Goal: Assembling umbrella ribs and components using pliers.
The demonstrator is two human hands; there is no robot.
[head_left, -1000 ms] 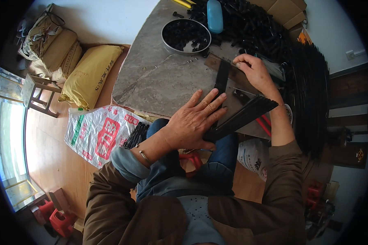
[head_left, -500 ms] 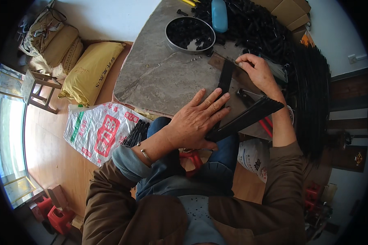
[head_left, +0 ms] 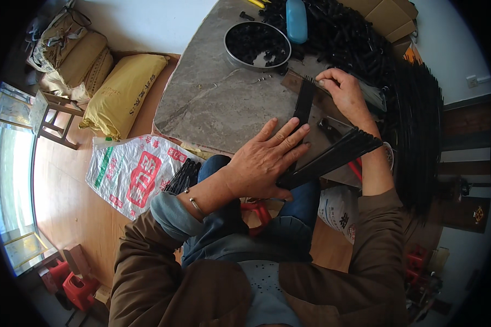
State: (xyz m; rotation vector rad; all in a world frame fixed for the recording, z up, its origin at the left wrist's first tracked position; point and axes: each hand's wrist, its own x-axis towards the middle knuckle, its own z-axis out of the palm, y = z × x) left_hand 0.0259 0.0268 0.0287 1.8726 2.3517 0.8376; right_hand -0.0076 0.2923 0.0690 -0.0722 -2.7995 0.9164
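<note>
My left hand [head_left: 264, 161] lies palm down with its fingers stretched out, at the near edge of the table. Under it is a set of thin black rods [head_left: 304, 104], packed side by side and bent into a V. One limb of the V runs away from me; the other, its tips slightly fanned, reaches right to my right forearm. My right hand [head_left: 345, 97] is closed in a pinch beside the far tips of the rods; what its fingertips hold is too small to make out. A brown flat board [head_left: 291, 82] shows beneath the rods.
On the grey table [head_left: 196, 98] stand a round metal tin [head_left: 253, 68] of small black parts and a blue case [head_left: 296, 22]. A heap of black pieces [head_left: 343, 38] fills the back right. Long black rods [head_left: 417, 136] hang at the right. A white plastic sheet [head_left: 117, 169] lies left.
The whole view has shifted slightly. My right fingers have curled a little and moved slightly nearer the rod tips; the right limb's rods look more fanned. My left hand stays flat.
</note>
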